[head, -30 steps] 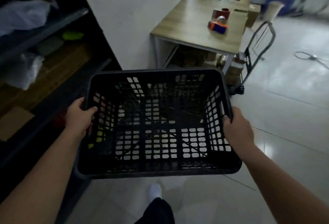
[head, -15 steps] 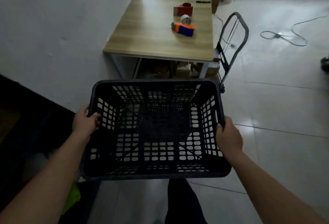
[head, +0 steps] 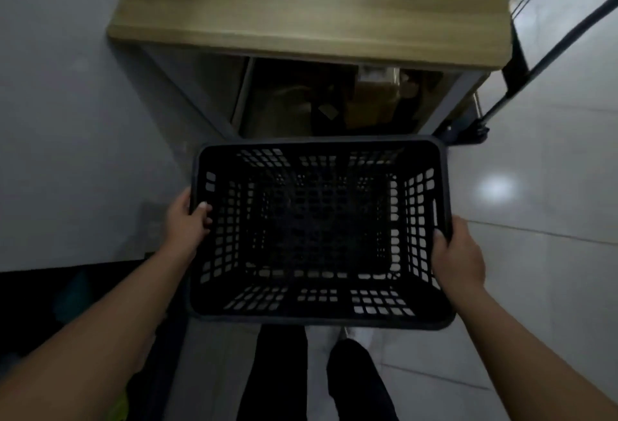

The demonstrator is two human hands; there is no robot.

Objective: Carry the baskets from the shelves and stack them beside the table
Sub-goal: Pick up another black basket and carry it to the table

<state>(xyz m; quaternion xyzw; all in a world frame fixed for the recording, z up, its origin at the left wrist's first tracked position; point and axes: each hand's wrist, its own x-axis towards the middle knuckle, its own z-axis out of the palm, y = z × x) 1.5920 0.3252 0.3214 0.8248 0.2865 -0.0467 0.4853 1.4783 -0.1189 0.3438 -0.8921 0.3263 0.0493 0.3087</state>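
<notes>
Overhead, table (head: 311, 12) top cut off, blurred.

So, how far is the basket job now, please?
Done: one black basket is off the shelves and has reached the near edge of the wooden table. In hand: the left hand and right hand each hold a side rim, and the basket looks empty. Left: setting it down beside the table. No stack shows on the floor in this view, so this may be the first.
</notes>
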